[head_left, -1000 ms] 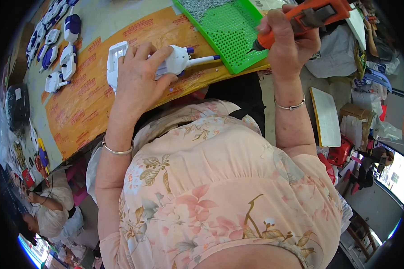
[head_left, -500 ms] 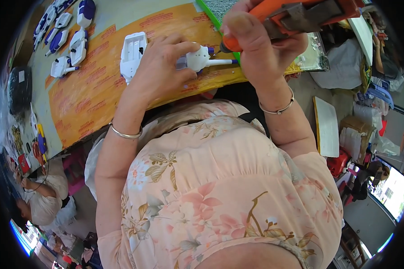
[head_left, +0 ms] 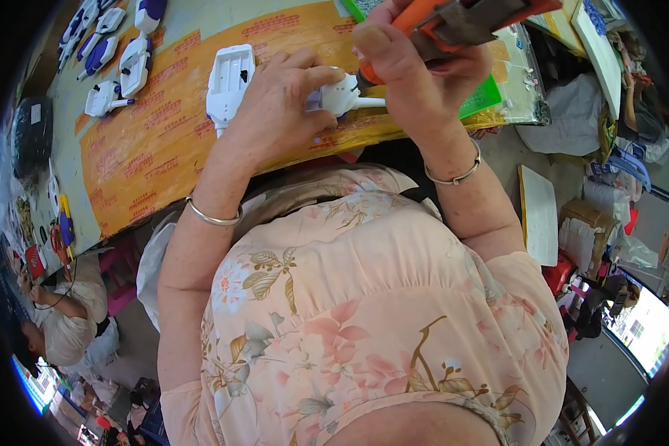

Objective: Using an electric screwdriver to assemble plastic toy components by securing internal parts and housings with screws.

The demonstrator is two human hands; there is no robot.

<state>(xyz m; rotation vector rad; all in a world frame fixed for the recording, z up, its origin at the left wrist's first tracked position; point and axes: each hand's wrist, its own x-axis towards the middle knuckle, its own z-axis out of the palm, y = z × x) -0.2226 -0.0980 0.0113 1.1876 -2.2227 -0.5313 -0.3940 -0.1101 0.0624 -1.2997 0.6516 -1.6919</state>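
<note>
My left hand (head_left: 279,104) is curled around a white plastic housing (head_left: 340,95) with small holes, pressing it to the table; a thin white stem points right from it. An orange power screwdriver (head_left: 490,16) with a dark metal bracket is gripped in my right hand (head_left: 416,85). Its dark nose meets or nearly meets the right part of the housing; the exact contact is hidden. Just left of my left hand lies a white, open, tray-like shell (head_left: 232,78) with a small black piece inside.
Several white and purple housings (head_left: 135,65) lie at the far left of the table (head_left: 149,134). A green tray (head_left: 483,97) sits beyond my right hand. Near the table's left end are a black packet (head_left: 33,137) and hand tools (head_left: 67,223). Another person (head_left: 74,312) sits at left.
My right hand has moved left and brought the screwdriver's nose to the housing. My left hand keeps its hold, shifted slightly right.
</note>
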